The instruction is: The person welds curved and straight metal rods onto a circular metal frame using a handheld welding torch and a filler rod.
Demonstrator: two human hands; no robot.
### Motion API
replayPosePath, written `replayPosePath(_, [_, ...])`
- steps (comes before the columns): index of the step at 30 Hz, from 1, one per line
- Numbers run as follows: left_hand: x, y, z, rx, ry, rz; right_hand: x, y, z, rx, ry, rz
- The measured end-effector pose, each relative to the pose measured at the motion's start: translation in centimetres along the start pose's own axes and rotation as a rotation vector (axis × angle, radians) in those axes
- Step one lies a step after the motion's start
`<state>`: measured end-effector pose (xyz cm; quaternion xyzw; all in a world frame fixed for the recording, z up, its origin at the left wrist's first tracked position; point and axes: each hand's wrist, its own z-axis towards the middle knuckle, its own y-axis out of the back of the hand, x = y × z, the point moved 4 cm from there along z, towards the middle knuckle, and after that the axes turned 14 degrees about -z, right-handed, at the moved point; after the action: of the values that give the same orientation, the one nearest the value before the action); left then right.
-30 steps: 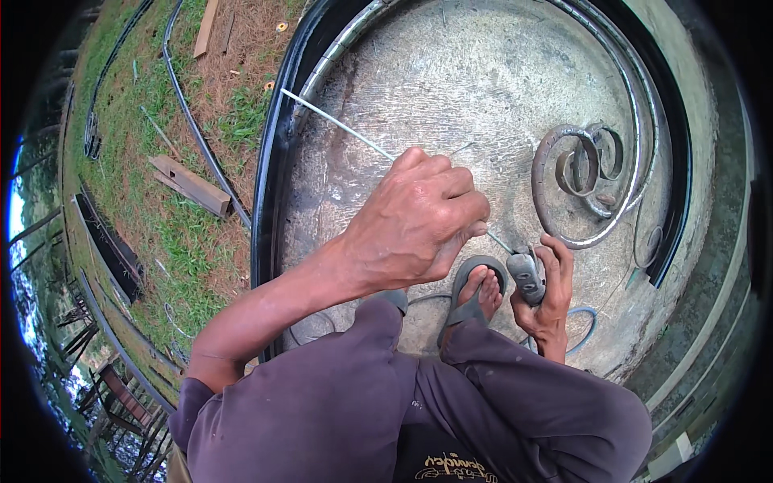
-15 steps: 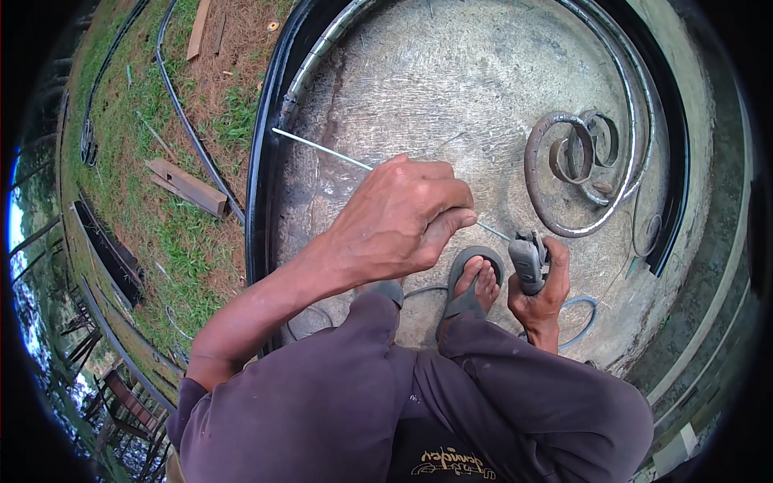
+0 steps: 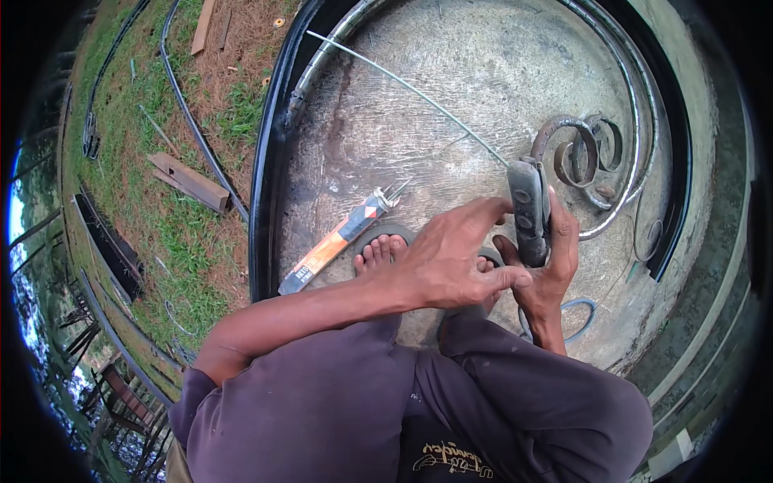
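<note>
My right hand (image 3: pixel 549 278) is wrapped around a dark grey welding electrode holder (image 3: pixel 527 213), held up over the concrete. A thin grey-green welding rod (image 3: pixel 411 87) sticks out of the holder's top and slants away to the far left. Close beside the holder's left side, my left hand (image 3: pixel 459 253) has its thumb and fingers apart with nothing between them; some fingertips are hidden behind the holder. On the ground left of my feet lies an orange, white and dark packet of welding rods (image 3: pixel 334 241), a few rod ends poking from its far end.
Curved black metal bars (image 3: pixel 262 185) border the concrete slab (image 3: pixel 403 121) on both sides. Scrolled metal pieces (image 3: pixel 568 153) lie at the right. A blue-grey cable (image 3: pixel 581 310) loops by my right wrist. Grass at the left holds a rusty metal piece (image 3: pixel 192 183) and long bars.
My left hand has let go of the rod and moved right and down to the holder. The holder has risen, its rod pointing farther away. The packet of rods has come into sight.
</note>
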<state>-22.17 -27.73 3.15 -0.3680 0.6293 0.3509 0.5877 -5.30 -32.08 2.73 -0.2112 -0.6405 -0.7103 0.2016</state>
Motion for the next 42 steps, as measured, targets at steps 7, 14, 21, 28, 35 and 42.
replayPosePath(7, [1.1,0.1,-0.1,0.035,0.265,-0.329,2.1,0.5,-0.2,-0.14,0.267,-0.193])
replayPosePath(14, [1.7,2.0,1.4,-0.065,0.202,-0.324,-0.8,-0.2,-3.0,0.012,0.173,-0.12])
replayPosePath(21, [-1.7,2.2,2.5,0.216,0.267,-0.446,-1.0,-2.3,-3.3,0.13,0.128,0.461])
replayPosePath(28, [-10.6,15.1,5.4,0.449,0.364,0.665,-3.6,1.3,-4.6,0.14,0.167,0.253])
replayPosePath(35, [-5.4,24.9,17.1,-0.065,0.26,1.271,-2.0,3.8,-6.7,0.303,0.071,0.343])
replayPosePath(42, [2.8,23.1,23.7,0.175,0.294,1.228,-0.2,4.1,-7.0,0.305,0.103,0.343])
